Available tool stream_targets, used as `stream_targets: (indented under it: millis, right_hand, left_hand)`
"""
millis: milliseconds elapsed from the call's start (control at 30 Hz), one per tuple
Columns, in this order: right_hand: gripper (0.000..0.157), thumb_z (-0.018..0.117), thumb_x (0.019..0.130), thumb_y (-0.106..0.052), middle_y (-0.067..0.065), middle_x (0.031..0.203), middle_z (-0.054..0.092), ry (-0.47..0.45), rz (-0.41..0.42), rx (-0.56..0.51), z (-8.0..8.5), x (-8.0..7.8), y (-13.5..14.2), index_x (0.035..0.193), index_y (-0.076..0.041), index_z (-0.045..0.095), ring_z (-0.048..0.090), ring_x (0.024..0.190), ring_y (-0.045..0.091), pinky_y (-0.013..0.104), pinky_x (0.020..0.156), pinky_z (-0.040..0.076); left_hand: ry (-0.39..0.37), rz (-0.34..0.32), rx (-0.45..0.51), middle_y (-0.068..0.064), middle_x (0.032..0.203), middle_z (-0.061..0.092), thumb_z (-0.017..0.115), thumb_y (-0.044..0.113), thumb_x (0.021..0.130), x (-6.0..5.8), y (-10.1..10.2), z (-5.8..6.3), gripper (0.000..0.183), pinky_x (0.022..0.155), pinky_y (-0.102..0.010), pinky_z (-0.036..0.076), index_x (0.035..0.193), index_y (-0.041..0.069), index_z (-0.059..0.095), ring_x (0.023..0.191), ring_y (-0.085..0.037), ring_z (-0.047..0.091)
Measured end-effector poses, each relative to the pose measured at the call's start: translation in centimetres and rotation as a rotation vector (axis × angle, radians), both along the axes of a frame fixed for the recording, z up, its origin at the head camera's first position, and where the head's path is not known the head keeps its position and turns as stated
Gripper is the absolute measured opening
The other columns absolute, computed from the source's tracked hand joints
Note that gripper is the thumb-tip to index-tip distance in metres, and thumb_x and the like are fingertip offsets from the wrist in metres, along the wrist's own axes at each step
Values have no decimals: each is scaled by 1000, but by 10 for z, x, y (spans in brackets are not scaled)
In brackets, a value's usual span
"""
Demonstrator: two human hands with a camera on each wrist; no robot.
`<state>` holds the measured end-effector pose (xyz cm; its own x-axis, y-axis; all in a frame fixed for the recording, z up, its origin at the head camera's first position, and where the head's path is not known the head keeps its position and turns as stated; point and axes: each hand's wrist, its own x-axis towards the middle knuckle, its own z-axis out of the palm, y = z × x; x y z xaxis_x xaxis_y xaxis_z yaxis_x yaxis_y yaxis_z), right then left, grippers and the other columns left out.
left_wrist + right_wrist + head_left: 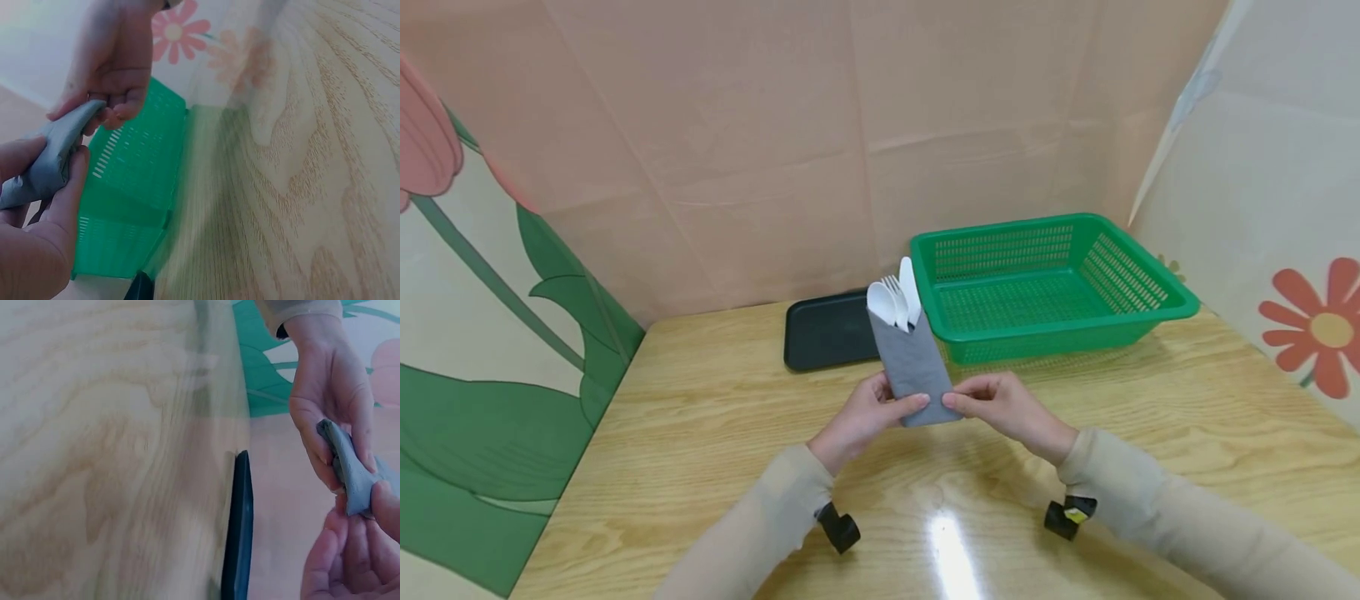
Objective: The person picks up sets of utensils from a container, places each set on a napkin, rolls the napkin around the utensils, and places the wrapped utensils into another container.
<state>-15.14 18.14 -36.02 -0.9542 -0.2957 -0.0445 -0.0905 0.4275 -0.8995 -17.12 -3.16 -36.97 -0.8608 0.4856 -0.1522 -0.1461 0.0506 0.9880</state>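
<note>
A folded grey napkin (917, 367) is held up over the table, with a white spoon (881, 303), a white fork (897, 298) and a white knife (910, 287) sticking out of its top. My left hand (874, 410) grips the napkin's lower left side, thumb across the front and fingers behind. At the lower right corner, my right hand (1003, 408) pinches the napkin between thumb and fingers. Both wrist views show the napkin (50, 156) as a thick folded bundle between the two hands; the cutlery is hidden there.
Behind the napkin, a black tray (827, 333) lies near the back edge of the wooden table (715, 433). A green plastic basket (1075, 329) stands at the back right. Printed cloths hang behind and beside the table.
</note>
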Motion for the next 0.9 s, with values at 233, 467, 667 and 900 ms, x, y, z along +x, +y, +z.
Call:
stream_targets:
  millis: [233, 467, 667, 900]
  right_hand:
    - [42, 60, 90, -35, 15, 113, 66, -11, -5, -8, 6, -3, -2, 115, -1, 64, 63, 97, 15, 41, 89, 51]
    - [37, 63, 89, -33, 14, 106, 69, -11, -27, -7, 8, -3, -1, 105, 0, 69, 62, 90, 12, 42, 86, 50]
    - [37, 63, 88, -32, 11, 104, 69, -34, -36, -12, 8, -3, 0, 104, 0, 69, 60, 88, 12, 36, 82, 49]
    - [44, 63, 88, -35, 14, 113, 66, -40, -7, -5, 11, -3, -2, 118, -3, 61, 62, 99, 17, 41, 89, 49]
  left_hand:
    - [-2, -11, -17, -18, 129, 56, 58, 15, 92, 2, 2, 1, 41, 88, -28, 50, 130, 4, 48, 100, -8, 59]
    - [-9, -14, -43, -15, 128, 58, 59, 16, 92, 1, 4, 0, 41, 90, -30, 49, 130, 5, 50, 104, -10, 59]
    - [-24, -19, -50, -14, 127, 58, 59, 17, 92, 3, 4, 0, 41, 89, -30, 50, 130, 7, 50, 103, -11, 59]
    - [-25, -14, -52, -13, 127, 59, 59, 18, 91, 2, 4, -1, 40, 89, -30, 50, 129, 7, 51, 104, -11, 59]
